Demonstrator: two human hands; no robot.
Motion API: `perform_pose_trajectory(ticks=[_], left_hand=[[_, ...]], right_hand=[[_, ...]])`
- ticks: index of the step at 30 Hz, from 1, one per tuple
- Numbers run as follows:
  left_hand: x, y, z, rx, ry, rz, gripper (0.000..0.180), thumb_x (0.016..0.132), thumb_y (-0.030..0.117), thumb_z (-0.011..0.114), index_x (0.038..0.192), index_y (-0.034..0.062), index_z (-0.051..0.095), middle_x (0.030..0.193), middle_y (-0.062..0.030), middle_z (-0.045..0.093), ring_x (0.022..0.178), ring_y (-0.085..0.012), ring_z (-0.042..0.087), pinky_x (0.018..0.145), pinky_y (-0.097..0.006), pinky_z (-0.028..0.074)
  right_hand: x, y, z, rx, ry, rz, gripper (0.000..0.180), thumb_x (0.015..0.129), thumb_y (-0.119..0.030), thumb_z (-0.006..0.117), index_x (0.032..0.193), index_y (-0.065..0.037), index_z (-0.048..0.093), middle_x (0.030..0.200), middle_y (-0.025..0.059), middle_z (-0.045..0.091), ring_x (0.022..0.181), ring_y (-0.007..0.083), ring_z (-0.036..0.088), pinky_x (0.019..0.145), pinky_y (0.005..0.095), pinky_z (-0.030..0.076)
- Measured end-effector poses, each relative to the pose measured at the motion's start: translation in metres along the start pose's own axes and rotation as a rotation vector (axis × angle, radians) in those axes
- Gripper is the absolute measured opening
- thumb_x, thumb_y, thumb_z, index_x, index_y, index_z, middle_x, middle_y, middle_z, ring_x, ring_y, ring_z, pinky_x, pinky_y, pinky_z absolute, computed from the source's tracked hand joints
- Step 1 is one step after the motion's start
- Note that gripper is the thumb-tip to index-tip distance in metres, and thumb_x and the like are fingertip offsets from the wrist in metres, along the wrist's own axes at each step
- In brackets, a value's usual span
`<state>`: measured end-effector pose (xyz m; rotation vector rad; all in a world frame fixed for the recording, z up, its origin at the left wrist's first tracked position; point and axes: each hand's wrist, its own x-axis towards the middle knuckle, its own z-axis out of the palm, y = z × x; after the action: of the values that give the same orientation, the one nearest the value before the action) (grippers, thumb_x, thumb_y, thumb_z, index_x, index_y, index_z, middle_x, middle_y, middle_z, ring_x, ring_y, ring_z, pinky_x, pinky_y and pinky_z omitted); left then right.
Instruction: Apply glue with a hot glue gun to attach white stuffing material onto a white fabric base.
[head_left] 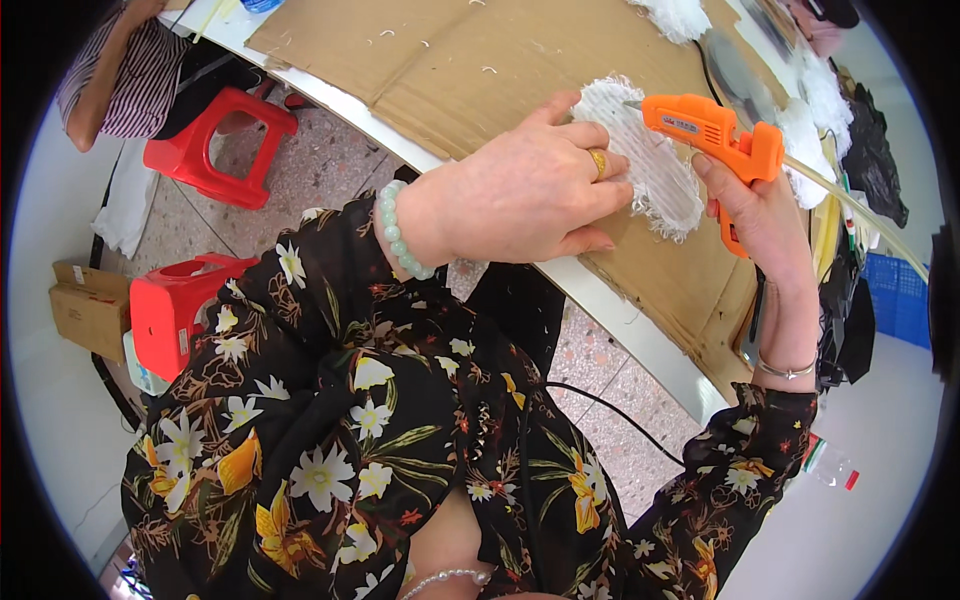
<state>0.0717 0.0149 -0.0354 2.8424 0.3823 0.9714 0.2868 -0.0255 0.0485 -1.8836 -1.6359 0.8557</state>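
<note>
Between one and two o'clock from the view's centre: white, ribbed, sole-shaped pad [655,170] with frayed edges, lying on a brown cardboard sheet [480,80]. Long axis running from about eleven to five o'clock. At the nine o'clock side: left hand [520,195], palm down, fingers loosely spread and slightly bent, fingertips at the frayed edge; no pinch visible, pressing force impossible to tell. At the four o'clock side: right hand [755,205], wrapped around the handle of an orange hot-glue gun [700,120]; trigger squeeze hidden, impossible to tell. Nozzle [634,104] aimed toward nine o'clock, tip over the pad's eleven o'clock end. Glue bead not discernible.

For sound gluing, as a judgement: brace the pad flat with the left fingertips, clear of the hot nozzle. Hold the tip just above the ribs, without catching loose fibres. Squeeze evenly, travel at steady speed, then lift with a short twist to break strings. Allow free feed for the glue stick [850,200], projecting toward four o'clock behind the gun. Avoid contact with the white fluffy pieces [800,125] between two and three o'clock. Farther out, toward six o'clock: white table edge [640,340], then black cable [601,401]; avoid snagging.
</note>
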Motion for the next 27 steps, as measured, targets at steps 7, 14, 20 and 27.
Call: perform_pose_trajectory(ticks=[7,14,20,27], left_hand=[[-0.001,0.0016,-0.0038,-0.014,-0.087,-0.032,0.041,0.069,0.028,0.072,0.102,0.0079,0.058,0.108,-0.0031,0.059,0.104,-0.0223,0.053,0.097,-0.052,0.034],[0.0017,0.0,0.0021,0.01,0.018,0.005,0.029,0.071,0.029,0.069,0.087,0.0074,0.059,0.087,-0.0009,0.06,0.088,-0.021,0.055,0.095,-0.051,0.034],[0.0019,-0.0008,0.002,0.02,0.029,0.009,0.027,0.071,0.028,0.069,0.085,0.0078,0.058,0.085,-0.0008,0.059,0.088,-0.0206,0.056,0.095,-0.051,0.034],[0.0006,0.0008,0.0024,0.012,0.039,0.001,0.026,0.071,0.028,0.069,0.084,0.0083,0.058,0.084,-0.0006,0.058,0.089,-0.0206,0.056,0.094,-0.053,0.034]], right_hand=[[0.007,-0.0008,0.0008,-0.028,-0.06,-0.035,0.023,0.083,-0.025,0.063,0.092,-0.006,0.056,0.068,-0.0029,0.05,0.059,0.0062,0.048,0.056,0.022,0.039],[0.0055,0.0023,-0.0011,-0.003,-0.005,-0.012,0.023,0.083,-0.025,0.063,0.093,-0.006,0.056,0.068,-0.0028,0.05,0.058,0.0061,0.048,0.055,0.022,0.039],[0.0065,-0.0021,0.0039,-0.027,-0.018,-0.025,0.025,0.082,-0.026,0.064,0.094,-0.005,0.056,0.068,-0.0028,0.052,0.058,0.0059,0.049,0.054,0.0215,0.039],[0.004,-0.0055,0.0055,-0.047,-0.03,-0.026,0.025,0.082,-0.027,0.064,0.093,-0.005,0.057,0.068,-0.0028,0.052,0.057,0.0056,0.05,0.052,0.0211,0.038]])
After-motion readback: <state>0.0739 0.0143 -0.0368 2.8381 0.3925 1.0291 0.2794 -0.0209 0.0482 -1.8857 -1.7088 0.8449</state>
